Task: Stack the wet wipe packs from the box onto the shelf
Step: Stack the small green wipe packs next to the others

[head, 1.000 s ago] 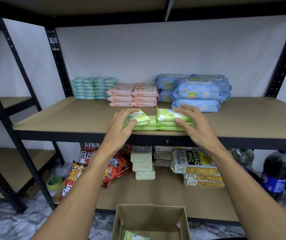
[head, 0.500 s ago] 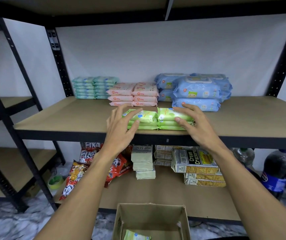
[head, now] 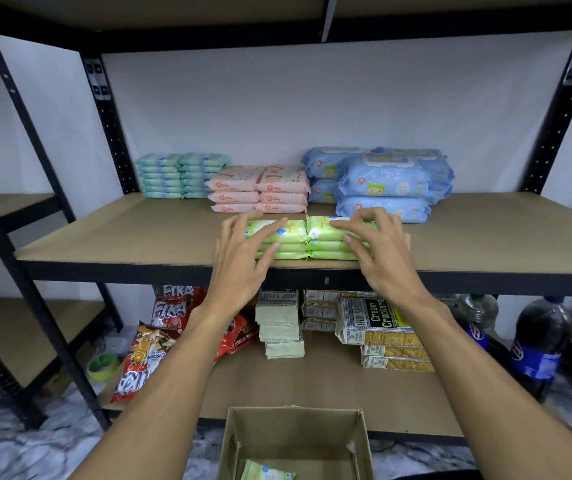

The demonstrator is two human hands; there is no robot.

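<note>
On the shelf (head: 139, 230) I counted six green wet wipe packs (head: 298, 245), two stacks of three at its front edge, and six pink packs (head: 260, 188) stacked likewise farther back. One more green pack (head: 267, 472) lay in the single box (head: 295, 431) below the shelf.

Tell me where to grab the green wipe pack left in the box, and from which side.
Come straight down from above: the cardboard box is open on top and its walls block every side. The green wipe pack lies fairly flat on the bottom, so probably pinch across its opposite edges.
</note>
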